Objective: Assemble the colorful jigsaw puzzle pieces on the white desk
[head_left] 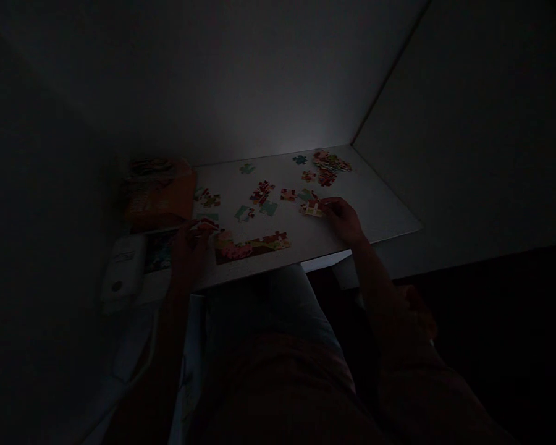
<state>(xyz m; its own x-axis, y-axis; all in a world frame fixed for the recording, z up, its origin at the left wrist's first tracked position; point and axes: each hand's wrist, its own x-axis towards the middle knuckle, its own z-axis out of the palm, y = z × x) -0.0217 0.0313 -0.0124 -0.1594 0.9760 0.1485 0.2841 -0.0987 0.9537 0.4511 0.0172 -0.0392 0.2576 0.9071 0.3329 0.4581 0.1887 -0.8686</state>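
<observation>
Loose jigsaw pieces in red, green and pink lie on a white table (306,232) in very dim light. My right hand (343,219) pinches a puzzle piece (313,209) with red and cream colours, close over other pieces. At the left, my left hand (189,247) has its fingers closed on a reddish puzzle piece (206,225); the darkness hides part of the grip. Between the hands and near the front edge is a joined strip of puzzle (254,247), with a pink shape on it.
A pile of pieces (331,162) lies at the back right. An orange package (162,198) stands at the back left, and a white box-like object (125,262) sits before it. Walls close off the back and the right side.
</observation>
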